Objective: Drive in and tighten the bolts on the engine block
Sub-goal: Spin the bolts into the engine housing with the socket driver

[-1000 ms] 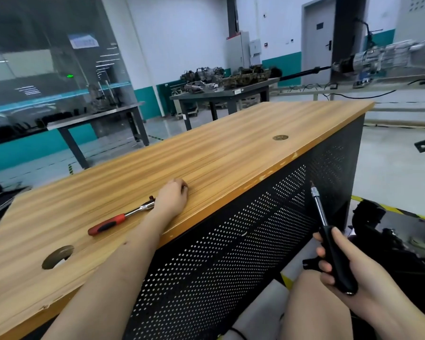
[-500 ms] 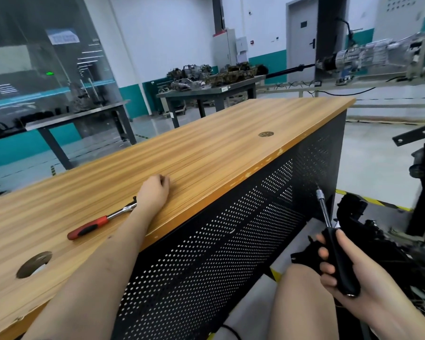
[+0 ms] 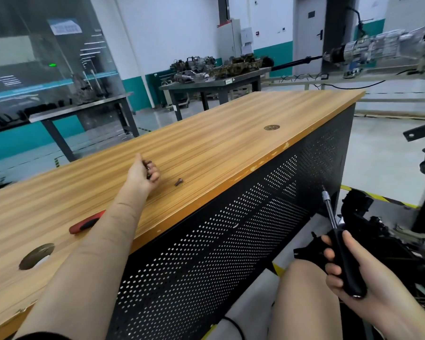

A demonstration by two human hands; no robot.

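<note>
My left hand [image 3: 144, 173] is lifted a little off the wooden bench top [image 3: 206, 143], its fingers curled round several small dark bolts. One loose bolt [image 3: 179, 182] lies on the wood just right of that hand. My right hand [image 3: 349, 278] grips the black handle of a driver tool [image 3: 339, 244] low at the right, its steel shaft pointing up. The dark engine block [image 3: 378, 231] sits low on the right beyond the tool, partly cut off by the frame.
A red-handled ratchet [image 3: 86, 223] lies on the bench, mostly hidden by my left forearm. A round hole [image 3: 36, 256] opens near the bench's left end. The black perforated panel [image 3: 231, 241] faces my knee. Grey tables with engine parts [image 3: 219, 67] stand behind.
My left hand has risen from flat on the bench and now holds bolts; one bolt lies uncovered beside it. The view shifted right. My right hand keeps the driver.
</note>
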